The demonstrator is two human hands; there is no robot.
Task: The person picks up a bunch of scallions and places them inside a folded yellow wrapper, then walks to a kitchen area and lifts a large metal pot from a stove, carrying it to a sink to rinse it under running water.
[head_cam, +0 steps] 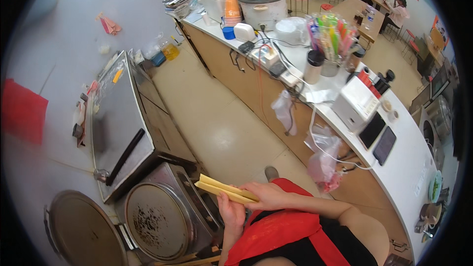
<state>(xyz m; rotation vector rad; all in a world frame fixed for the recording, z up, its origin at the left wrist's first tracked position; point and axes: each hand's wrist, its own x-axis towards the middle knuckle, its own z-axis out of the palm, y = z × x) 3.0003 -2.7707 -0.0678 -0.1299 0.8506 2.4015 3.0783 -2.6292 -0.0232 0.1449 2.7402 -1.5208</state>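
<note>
My left hand (232,210) supports a long, folded yellow sheet (221,189) from below, its thumb against the near side. My right hand (265,195) grips the sheet's other end from above. What the sheet is made of cannot be told. It is held in the air in front of my red apron (273,231). To the left of my hands is a round griddle (157,221) with dark burnt specks on its plate. Beside that stands a raised round metal lid (87,229).
A metal-topped work cabinet (122,129) bears a black bar handle (125,157). Along the right, a white counter (399,177) carries two phones (384,146), a white printer-like box (356,101), wrapped straws (332,37), cables and a large cooker (261,7). Plastic bags (323,155) hang from its side. Two people sit far off.
</note>
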